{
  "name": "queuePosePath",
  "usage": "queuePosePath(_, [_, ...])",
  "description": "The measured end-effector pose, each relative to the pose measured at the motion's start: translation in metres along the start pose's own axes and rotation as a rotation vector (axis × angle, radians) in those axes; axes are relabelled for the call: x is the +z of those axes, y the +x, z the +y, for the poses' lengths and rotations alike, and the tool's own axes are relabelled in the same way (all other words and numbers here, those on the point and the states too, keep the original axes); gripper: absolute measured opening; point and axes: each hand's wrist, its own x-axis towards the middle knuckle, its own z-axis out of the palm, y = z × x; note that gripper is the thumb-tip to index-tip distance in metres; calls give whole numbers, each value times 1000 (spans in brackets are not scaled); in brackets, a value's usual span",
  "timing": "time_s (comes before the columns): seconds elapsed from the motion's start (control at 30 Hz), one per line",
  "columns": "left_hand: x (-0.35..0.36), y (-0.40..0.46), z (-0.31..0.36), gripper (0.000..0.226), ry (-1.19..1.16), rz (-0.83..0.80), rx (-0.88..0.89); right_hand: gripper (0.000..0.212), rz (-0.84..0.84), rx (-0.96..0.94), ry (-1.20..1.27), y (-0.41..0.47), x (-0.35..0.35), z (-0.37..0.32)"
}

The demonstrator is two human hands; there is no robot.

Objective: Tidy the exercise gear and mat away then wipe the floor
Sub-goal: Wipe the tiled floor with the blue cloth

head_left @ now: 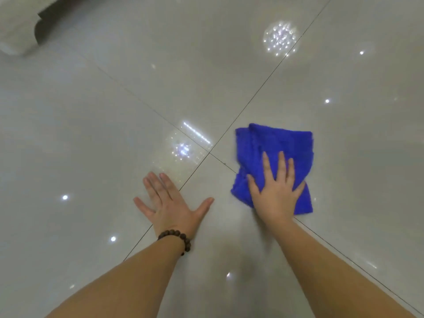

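A: What is the biggest thing down there?

B: The floor (91,134). It is made of big shiny pale tiles with thin dark lines between them, and little lights are shining back off it. No mat or exercise gear is showing on it.

A: And that pale thing in the far left corner?

B: That is the edge of some furniture (16,26). It is too blurry to say what kind.

A: Where is the cloth?

B: The blue cloth (275,143) is lying crumpled on the floor, just right of where the tile lines are crossing.

A: What are the hands doing?

B: The right hand (274,193) is pressing flat on the near part of the cloth, fingers straight and spread, not gripping it. The left hand (171,203) is resting flat on the bare floor beside it, fingers spread, holding nothing. A bead bracelet (176,239) is sitting on that wrist.

A: So which step is this?

B: I think it is the wiping step, the last one.

A: What is coming next?

B: Probably pushing the cloth across more tiles, pressing down so it is not bunching up, while the left hand is holding the body steady.
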Motion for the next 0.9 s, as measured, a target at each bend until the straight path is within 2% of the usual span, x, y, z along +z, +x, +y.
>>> queuePosePath(0.07, [4, 1, 0, 128, -2, 28, 3, 65, 5, -289, -71, -16, 13, -16])
queuePosePath(0.1, [6, 2, 0, 128, -6, 33, 4, 65, -2, -374, -87, -13, 15, -16])
queuePosePath(0.23, [7, 0, 0, 130, -10, 59, 13, 64, -48, -559, -90, 12, 4, 23])
queuePosePath(0.4, [1, -6, 3, 128, -32, 76, 6, 63, -47, -227, -4, -4, -5, 103])
queuePosePath(0.47, [1, -24, 15, 120, -37, 92, 17, 64, -76, -178, -7, -20, -4, 119])
queuePosePath(0.53, [10, -64, 46, 120, -64, 90, 125, 65, -91, -154, -3, -34, -4, 132])
queuePosePath(0.63, [41, -163, 110, 142, -78, -139, 324, 66, -140, -128, 19, -54, -9, 156])
queuePosePath(0.73, [73, -233, 148, 156, -4, -376, 334, 68, -170, -85, 11, -78, -15, 195])
queuePosePath(0.9, [87, -237, 159, 167, 152, -415, 264, 68, -161, 110, 34, -131, -16, 318])
